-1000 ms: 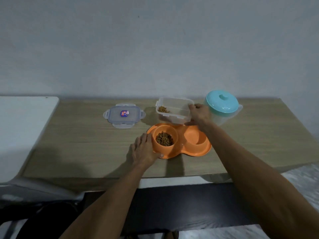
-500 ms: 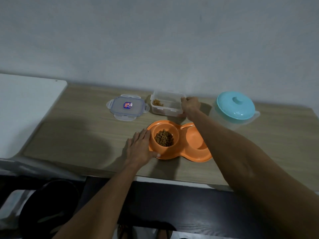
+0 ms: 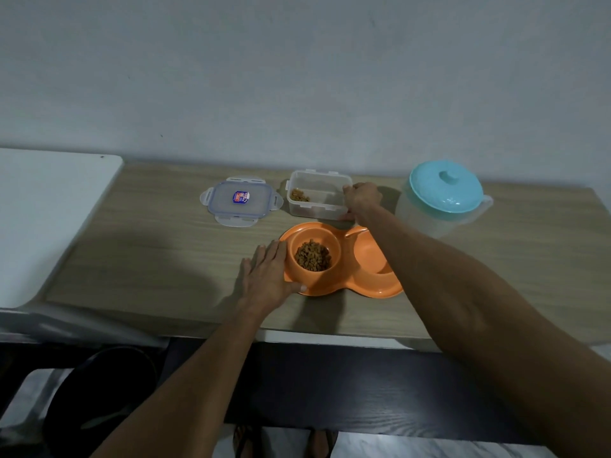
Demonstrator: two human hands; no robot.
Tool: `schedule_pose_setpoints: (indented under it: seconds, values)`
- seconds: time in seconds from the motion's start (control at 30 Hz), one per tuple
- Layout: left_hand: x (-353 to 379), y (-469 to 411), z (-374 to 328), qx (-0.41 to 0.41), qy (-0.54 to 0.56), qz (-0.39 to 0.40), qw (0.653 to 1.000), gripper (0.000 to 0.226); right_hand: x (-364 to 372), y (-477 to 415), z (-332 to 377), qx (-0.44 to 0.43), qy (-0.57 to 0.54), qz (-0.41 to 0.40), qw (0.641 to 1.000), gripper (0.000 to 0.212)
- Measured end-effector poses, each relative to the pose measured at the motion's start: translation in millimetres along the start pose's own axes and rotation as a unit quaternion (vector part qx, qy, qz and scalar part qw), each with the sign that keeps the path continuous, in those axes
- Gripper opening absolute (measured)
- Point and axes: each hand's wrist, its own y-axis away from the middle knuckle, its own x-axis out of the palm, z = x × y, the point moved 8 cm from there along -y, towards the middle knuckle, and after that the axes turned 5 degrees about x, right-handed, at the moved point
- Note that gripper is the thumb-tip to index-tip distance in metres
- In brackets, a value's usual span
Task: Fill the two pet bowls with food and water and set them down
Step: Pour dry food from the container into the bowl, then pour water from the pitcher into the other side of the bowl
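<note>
An orange double pet bowl (image 3: 334,287) sits on the wooden table (image 3: 158,259). Its left well holds brown kibble (image 3: 312,256); the right well (image 3: 370,259) looks empty and is partly hidden by my right forearm. My left hand (image 3: 267,276) lies flat against the bowl's left rim, thumb on its front edge. My right hand (image 3: 362,198) grips the right end of a clear food container (image 3: 315,198), which stands on the table behind the bowl with a little kibble inside. A clear water pitcher (image 3: 439,206) with a turquoise lid stands to the right.
The container's clear lid (image 3: 241,201) lies flat on the table to the left of the container. A white surface (image 3: 49,219) adjoins the table's left end. The wall runs right behind the table. A dark round stool (image 3: 99,404) and my feet show below the front edge.
The food container has come down from above the bowl and now stands on the table behind it, my right hand still on it. My left hand has stayed at the bowl.
</note>
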Motion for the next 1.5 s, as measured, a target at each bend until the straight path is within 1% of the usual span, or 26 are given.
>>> schedule_pose_setpoints:
  seconds: [0.1,0.2,0.27,0.37,0.47,0.53,0.67,0.73,0.8,0.87,0.93,1.07,1.17,1.27,1.33,1.5]
  values:
    - [-9,4,-8,0.03,-0.033,-0.021,0.999,0.111,-9,12,10,-0.021,0.037,-0.001,0.999,0.037]
    - [-22,7,-21,0.047,-0.04,-0.04,0.997,0.114,-27,30,36,-0.092,0.07,-0.026,0.993,0.036]
    - [-28,6,-37,0.056,-0.037,-0.035,0.997,0.112,-43,44,55,-0.149,0.076,-0.056,0.984,0.037]
    - [-34,0,-73,0.104,-0.064,-0.034,0.992,0.103,-76,62,78,-0.223,0.094,-0.107,0.964,0.036]
    - [-22,-9,-105,0.141,-0.065,-0.004,0.988,0.099,-124,72,88,-0.268,0.09,-0.17,0.944,0.034]
    - [-10,-17,-122,0.15,-0.054,0.016,0.987,0.102,-158,71,80,-0.266,0.087,-0.213,0.936,0.032]
    - [6,-26,-138,0.136,-0.055,0.022,0.989,0.109,-214,50,42,-0.215,0.099,-0.274,0.932,0.037]
    - [14,-28,-140,0.127,-0.061,0.022,0.99,0.111,-236,35,18,-0.174,0.095,-0.29,0.936,0.038]
    - [19,-30,-139,0.117,-0.056,0.021,0.991,0.113,-245,17,-11,-0.114,0.041,-0.269,0.956,0.036]
    - [21,-33,-137,0.105,-0.047,0.025,0.993,0.116,-247,2,-36,-0.066,-0.044,-0.242,0.967,0.04]
    - [22,-35,-135,0.1,-0.041,0.025,0.994,0.117,-241,-8,-52,-0.038,-0.115,-0.22,0.968,0.042]
    - [21,-36,-135,0.094,-0.031,0.024,0.995,0.116,-226,-16,-69,-0.006,-0.193,-0.185,0.964,0.039]
    - [21,-36,-135,0.089,-0.024,0.028,0.995,0.116,-222,-18,-69,0.002,-0.232,-0.172,0.957,0.042]
    - [20,-35,-135,0.091,-0.019,0.025,0.995,0.116,-221,-16,-57,-0.014,-0.229,-0.161,0.96,0.045]
    - [20,-35,-134,0.091,-0.014,0.025,0.995,0.115,-223,-10,-45,-0.042,-0.205,-0.163,0.964,0.047]
    - [20,-33,-134,0.091,-0.012,0.023,0.996,0.115,-223,14,-13,-0.127,-0.09,-0.169,0.973,0.049]
